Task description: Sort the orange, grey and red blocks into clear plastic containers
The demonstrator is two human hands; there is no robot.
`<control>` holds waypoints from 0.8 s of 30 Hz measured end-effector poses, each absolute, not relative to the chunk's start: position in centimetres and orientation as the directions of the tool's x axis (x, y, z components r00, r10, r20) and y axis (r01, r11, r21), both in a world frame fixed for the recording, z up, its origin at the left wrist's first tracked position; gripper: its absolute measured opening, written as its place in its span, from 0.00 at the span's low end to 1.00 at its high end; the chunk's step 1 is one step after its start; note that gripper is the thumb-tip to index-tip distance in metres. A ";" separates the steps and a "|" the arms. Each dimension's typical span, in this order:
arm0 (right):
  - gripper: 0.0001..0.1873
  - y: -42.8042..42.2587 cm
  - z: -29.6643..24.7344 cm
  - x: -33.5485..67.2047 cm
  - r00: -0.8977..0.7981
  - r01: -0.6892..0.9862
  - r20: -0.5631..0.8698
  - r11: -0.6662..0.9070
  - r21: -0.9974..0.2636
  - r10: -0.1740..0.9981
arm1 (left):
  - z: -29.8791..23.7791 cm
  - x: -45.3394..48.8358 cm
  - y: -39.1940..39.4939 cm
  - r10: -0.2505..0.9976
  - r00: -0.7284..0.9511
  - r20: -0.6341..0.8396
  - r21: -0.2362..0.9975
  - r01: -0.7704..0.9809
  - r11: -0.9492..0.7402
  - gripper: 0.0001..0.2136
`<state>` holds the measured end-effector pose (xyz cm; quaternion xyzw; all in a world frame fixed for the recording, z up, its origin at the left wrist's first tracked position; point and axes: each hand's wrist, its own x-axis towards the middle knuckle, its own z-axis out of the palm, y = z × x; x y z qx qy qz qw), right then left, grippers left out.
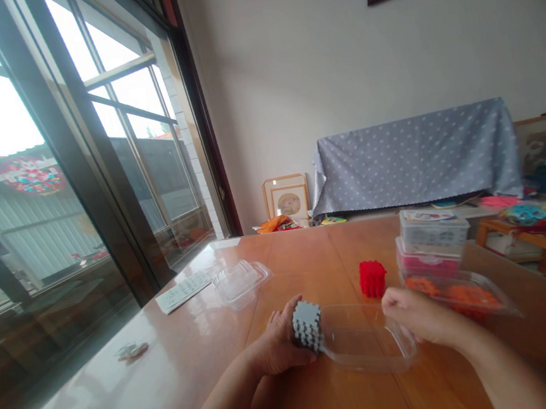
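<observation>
My left hand (283,340) is closed round a stack of grey interlocking tiles (308,326) with toothed edges, thumb at the near side and fingers behind. The stack stands against the left end of a clear plastic container (369,363), through which the table shows. At the container's right rim, my right hand (410,310) is curled with its fingers closed on the edge; the fingertips are partly hidden. Just beyond that hand sits a red stack of similar toothed pieces (372,278).
Right of my right hand, a clear tray (503,295) holds orange pieces, with stacked plastic boxes (435,237) behind it. A clear lid (241,281) and a printed sheet (184,291) lie at the back left. A small bundle (131,351) rests on the wooden table (304,254).
</observation>
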<state>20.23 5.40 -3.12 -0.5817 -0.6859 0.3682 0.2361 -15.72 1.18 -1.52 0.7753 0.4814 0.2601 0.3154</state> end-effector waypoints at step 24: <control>0.08 5.9 -3.6 19.7 -0.172 0.632 -0.082 0.047 -0.773 0.982 | -0.9 -13.9 -1.4 0.959 0.194 0.206 0.935 0.251 -0.252 0.36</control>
